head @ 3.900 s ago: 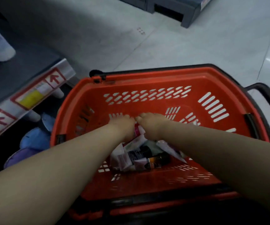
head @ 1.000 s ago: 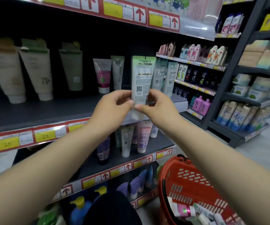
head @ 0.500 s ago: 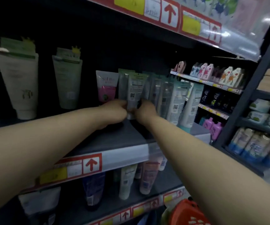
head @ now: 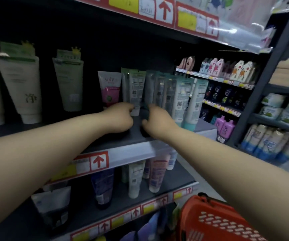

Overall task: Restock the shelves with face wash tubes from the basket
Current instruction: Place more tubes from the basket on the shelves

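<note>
A green-and-white face wash tube point(head: 136, 87) stands cap-down on the dark middle shelf point(head: 123, 136), between a pink tube point(head: 109, 87) and a row of teal tubes point(head: 180, 96). My left hand point(head: 121, 117) pinches the tube at its white cap. Just to the right, my right hand point(head: 157, 117) hovers apart from the cap with loosely curled fingers that hold nothing. The red basket point(head: 218, 221) sits at the bottom right, below my right forearm; its contents are out of view.
Large pale green tubes point(head: 69, 84) stand further left on the same shelf. More tubes point(head: 135, 178) fill the shelf below. Red price strips with arrows edge each shelf. A neighbouring rack point(head: 269, 108) of bottles and boxes stands to the right.
The tube went from held up in both hands to standing on the shelf. My right hand has come off it and shifted slightly right. The view moved closer to the shelf.
</note>
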The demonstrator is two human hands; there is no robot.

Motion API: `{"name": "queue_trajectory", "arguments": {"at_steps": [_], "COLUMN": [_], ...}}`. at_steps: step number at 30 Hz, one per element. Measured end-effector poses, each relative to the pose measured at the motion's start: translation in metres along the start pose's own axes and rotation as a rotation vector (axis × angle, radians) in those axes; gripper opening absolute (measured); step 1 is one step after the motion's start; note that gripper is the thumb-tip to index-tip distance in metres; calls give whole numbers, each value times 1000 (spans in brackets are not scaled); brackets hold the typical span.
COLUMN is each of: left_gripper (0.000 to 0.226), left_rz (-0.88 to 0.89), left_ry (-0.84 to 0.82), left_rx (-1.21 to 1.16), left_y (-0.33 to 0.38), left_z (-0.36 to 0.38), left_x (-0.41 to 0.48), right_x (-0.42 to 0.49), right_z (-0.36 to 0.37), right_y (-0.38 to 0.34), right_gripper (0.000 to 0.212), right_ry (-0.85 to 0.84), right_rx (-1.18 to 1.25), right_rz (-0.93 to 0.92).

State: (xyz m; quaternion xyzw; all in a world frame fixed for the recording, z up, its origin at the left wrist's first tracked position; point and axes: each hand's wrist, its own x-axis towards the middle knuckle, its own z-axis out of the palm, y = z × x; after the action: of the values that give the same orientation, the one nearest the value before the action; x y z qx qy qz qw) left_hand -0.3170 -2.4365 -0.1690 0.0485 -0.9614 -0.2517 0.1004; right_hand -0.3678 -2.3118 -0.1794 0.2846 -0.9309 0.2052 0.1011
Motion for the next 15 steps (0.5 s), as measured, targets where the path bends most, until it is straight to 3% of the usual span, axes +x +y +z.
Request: {"name": "queue_trajectory", "arguments": {"at_steps": [6, 12, 15], "left_gripper": [60, 45, 52], "left_rz": [207, 357, 416], "left_ry": [-50, -170, -228], "left_rx": [213, 323, 380], "left_y": [48, 101, 120], "left_z": [19, 83, 124], "left_x": [-56, -96, -104], "right_x": [-87, -166, -198], "right_z": [-27, -36, -32], "right_y": [23, 77, 110], "right_gripper": [48, 62, 69], "right_ry": [-55, -119, -183], "right_rx": [-202, -320, -383], "right_rz": [-174, -90, -52]}}
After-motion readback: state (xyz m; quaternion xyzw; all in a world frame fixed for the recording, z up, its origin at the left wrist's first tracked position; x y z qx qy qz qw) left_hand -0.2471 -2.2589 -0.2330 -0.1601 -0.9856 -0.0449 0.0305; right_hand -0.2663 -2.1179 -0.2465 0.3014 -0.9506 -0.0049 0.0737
